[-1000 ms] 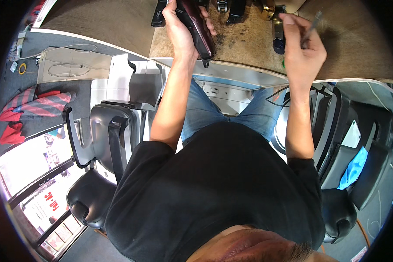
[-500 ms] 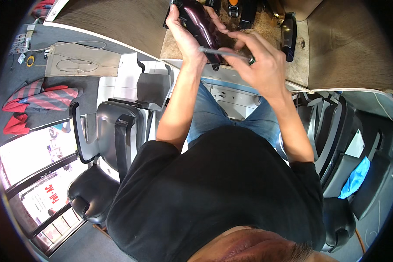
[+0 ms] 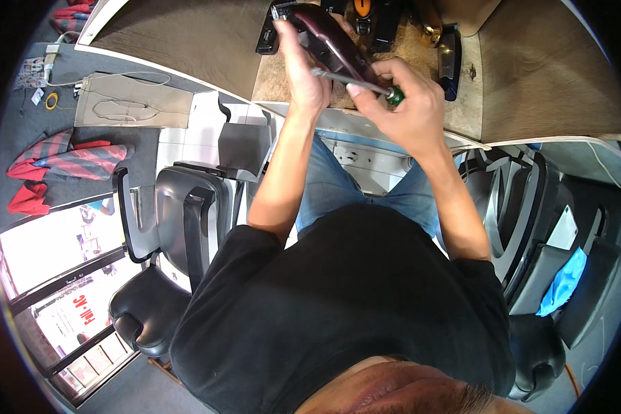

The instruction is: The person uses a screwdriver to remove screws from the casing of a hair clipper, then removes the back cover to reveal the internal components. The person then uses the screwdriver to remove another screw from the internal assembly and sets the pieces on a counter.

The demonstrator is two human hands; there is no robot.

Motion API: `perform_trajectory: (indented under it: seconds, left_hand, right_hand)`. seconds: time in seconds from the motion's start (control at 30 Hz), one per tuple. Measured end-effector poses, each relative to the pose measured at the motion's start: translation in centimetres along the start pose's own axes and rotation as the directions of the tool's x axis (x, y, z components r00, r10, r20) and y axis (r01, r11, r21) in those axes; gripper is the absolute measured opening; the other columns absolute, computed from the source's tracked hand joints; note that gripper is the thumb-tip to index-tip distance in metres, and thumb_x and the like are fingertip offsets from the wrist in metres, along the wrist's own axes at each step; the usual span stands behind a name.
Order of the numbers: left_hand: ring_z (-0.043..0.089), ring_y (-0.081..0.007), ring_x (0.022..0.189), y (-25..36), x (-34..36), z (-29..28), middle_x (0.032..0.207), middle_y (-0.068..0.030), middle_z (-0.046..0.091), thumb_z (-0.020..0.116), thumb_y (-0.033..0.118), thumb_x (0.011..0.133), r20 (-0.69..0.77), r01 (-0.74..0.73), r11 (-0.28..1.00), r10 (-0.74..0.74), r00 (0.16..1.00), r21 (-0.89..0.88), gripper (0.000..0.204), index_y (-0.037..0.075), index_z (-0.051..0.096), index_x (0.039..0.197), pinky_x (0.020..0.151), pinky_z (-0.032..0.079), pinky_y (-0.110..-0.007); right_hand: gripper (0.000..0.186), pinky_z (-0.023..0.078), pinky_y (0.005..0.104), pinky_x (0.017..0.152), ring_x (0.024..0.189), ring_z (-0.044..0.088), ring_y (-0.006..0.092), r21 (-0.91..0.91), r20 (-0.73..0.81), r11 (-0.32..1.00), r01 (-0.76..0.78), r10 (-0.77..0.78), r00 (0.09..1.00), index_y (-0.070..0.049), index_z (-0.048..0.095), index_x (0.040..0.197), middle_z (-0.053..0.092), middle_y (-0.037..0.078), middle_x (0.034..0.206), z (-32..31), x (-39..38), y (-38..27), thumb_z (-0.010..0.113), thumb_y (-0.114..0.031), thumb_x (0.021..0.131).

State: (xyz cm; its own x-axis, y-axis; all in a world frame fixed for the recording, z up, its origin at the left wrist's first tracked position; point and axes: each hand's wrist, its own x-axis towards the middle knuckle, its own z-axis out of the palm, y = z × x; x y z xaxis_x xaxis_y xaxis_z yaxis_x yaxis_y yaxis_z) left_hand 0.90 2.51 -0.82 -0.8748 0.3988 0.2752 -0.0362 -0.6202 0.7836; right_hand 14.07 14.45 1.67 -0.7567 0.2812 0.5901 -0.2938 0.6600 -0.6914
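The left hand (image 3: 309,83) holds a dark red hair clipper (image 3: 334,41) on a slant, with its metal teeth at the top left. The right hand (image 3: 417,110) holds a thin screwdriver (image 3: 360,83) (its handle is green), and the tip points at the left palm. A dark trimmer (image 3: 450,62) lies on the brown table (image 3: 272,84). A black chair (image 3: 186,210) stands at the left.

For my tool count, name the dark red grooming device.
The clipper in the left hand: its casing is dark red, unlike the rightmost, mostly black trimmer on the counter.
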Motion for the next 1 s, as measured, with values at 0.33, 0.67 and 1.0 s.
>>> perform_trajectory:
  seconds: [0.33, 0.67, 1.0]
  left_hand:
    - [0.066, -0.0204, 0.110, 0.3, -1.3, 1.0, 0.123, -0.0070, 0.064, 0.052, 0.046, 0.110, 0.018, 0.054, 0.992, -0.057, 0.998, 0.114, 0.044, 0.009, 0.051, 0.131, 0.094, 0.057, -0.041]
    - [0.059, -0.0221, 0.124, -0.3, -1.5, 0.5, 0.135, -0.0051, 0.057, 0.047, 0.042, 0.112, 0.120, -0.012, 0.998, 0.005, 0.993, 0.058, 0.039, 0.012, 0.047, 0.137, 0.108, 0.050, -0.050]
    - [0.060, -0.0225, 0.124, -0.4, -1.5, 0.3, 0.135, -0.0059, 0.057, 0.048, 0.044, 0.111, 0.109, 0.004, 0.999, -0.007, 0.994, 0.033, 0.042, 0.012, 0.046, 0.139, 0.104, 0.053, -0.050]
  right_hand:
    - [0.034, 0.054, 0.0343, 0.064, 0.070, 0.068, 0.0255, 0.122, -0.220, 0.988, -0.092, 0.118, 0.968, 0.002, 0.071, 0.094, 0.071, 0.014, 0.084, 0.0, 0.2, 0.8, 0.087, -0.020, 0.074]
    - [0.032, 0.051, 0.0338, 0.064, 0.067, 0.064, 0.0235, 0.082, -0.201, 0.990, -0.116, 0.131, 0.971, 0.003, 0.071, 0.094, 0.069, 0.012, 0.082, -0.4, -0.1, 0.5, 0.086, -0.019, 0.075]
    - [0.034, 0.052, 0.0335, 0.067, 0.072, 0.065, 0.0238, 0.092, -0.199, 0.991, -0.101, 0.118, 0.973, 0.003, 0.071, 0.096, 0.068, 0.012, 0.086, -0.4, -0.3, 0.6, 0.086, -0.018, 0.074]
